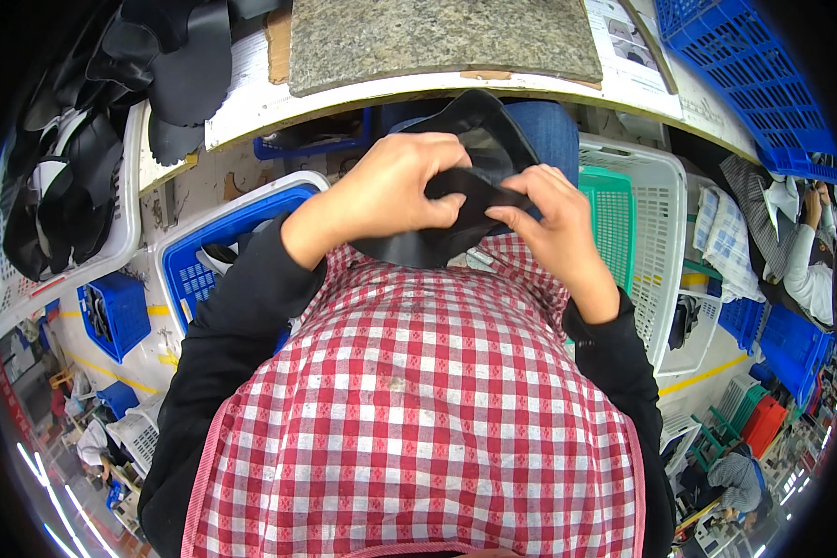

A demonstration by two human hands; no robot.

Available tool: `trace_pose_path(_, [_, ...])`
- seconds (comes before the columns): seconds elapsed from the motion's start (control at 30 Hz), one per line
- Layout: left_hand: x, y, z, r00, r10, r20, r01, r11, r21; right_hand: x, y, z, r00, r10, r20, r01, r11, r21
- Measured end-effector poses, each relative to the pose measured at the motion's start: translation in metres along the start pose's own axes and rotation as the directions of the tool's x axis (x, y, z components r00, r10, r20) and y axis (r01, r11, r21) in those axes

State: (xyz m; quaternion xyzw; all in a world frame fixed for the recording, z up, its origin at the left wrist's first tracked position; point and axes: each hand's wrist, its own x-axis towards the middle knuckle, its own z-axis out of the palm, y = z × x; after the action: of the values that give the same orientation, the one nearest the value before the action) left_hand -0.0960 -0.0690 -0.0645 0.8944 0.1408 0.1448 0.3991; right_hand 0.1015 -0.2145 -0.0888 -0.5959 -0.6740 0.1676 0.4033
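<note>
Over my lap I hold a black leather shoe-upper piece (414, 249), curved and looped, with a smooth outside and a duller inner face. My left hand (386, 191) pinches its upper left edge between thumb and fingers. On the other side my right hand (556, 219) grips the edge, thumb and fingertips pressed together. Between the two hands the leather is folded, and one part arches up toward the table edge. My red-and-white checked apron (418, 391) lies just beneath the piece.
Ahead is a white table (251, 102) bearing a speckled stone slab (446, 42). Black leather pieces (191, 74) hang over its left end. Blue-lined (184, 265) and white baskets (126, 200) stand left; a white basket (660, 205) with a green crate (614, 219) stands right. Another person (814, 265) sits far right.
</note>
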Motion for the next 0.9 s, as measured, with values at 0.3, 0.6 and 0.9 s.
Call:
trace_pose_path(0.3, [-0.033,0.059,-0.02,0.605,0.739,-0.296,-0.562,0.659,0.5,0.01,-0.074,-0.042,0.712,-0.694,-0.108,0.541,0.641,-0.544])
trace_pose_path(0.6, [-0.04,0.06,-0.016,0.702,0.638,-0.315,-0.51,0.76,0.403,0.004,-0.079,-0.038,0.885,-0.464,-0.05,0.414,0.831,-0.372])
trace_pose_path(0.9, [-0.058,-0.014,0.014,0.994,-0.07,-0.088,0.043,0.96,-0.277,-0.008,-0.057,-0.026,0.988,0.152,0.013,-0.152,0.986,0.071])
